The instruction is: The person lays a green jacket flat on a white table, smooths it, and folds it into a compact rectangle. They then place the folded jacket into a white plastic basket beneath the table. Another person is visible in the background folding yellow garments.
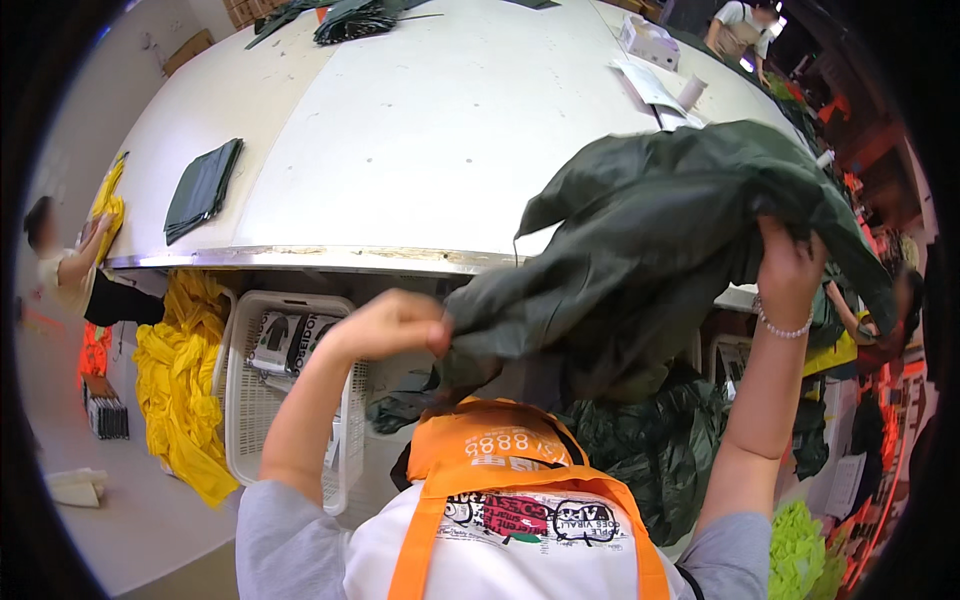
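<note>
A dark green garment of thin, slightly shiny cloth is stretched between my hands, partly over the near edge of the white table. At its lower left end my left hand is closed, gripping the cloth; this hand is somewhat blurred. My right hand, with a beaded bracelet at the wrist, is raised higher and grips the garment's right side. Some of the right fingers are hidden in the folds. Part of the cloth hangs below the table edge, and its exact cut cannot be made out.
Folded dark green pieces lie on the table's left. Below are a yellow cloth heap, a white basket with packages, and a dark green heap. A box stands far right. Other people work left, right and far right.
</note>
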{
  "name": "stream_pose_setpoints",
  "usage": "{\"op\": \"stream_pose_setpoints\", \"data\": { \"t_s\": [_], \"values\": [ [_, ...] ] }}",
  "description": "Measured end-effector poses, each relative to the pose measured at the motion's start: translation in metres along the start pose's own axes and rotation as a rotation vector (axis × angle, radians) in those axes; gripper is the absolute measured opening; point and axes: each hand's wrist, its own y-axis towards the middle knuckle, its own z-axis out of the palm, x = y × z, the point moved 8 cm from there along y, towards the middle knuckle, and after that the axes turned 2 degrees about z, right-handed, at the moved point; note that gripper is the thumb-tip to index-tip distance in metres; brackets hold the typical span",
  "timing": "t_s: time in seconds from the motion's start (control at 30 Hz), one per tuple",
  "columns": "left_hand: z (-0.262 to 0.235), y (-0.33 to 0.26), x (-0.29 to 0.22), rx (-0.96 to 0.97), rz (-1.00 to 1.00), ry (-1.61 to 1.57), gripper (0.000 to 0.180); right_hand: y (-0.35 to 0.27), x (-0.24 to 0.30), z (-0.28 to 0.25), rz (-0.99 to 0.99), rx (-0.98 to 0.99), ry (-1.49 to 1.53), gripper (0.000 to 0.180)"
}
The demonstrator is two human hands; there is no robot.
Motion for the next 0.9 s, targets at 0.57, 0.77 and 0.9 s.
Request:
{"op": "stream_pose_setpoints", "data": {
  "t_s": [0.57,0.77,0.9],
  "values": [
    [-0.075,0.041,-0.13,-0.752,0.569,0.239,0.02,-0.13,0.039,0.097,0.022,0.842,-0.21,0.054],
    [-0.11,-0.059,-0.144,-1.091,0.826,0.374,0.025,-0.104,-0.011,0.01,0.37,0.158,0.017,0.039],
    [-0.095,-0.131,-0.184,-1.107,0.993,0.543,0.04,-0.087,-0.028,-0.017,0.433,-0.132,0.206,0.029]
  ]
}}
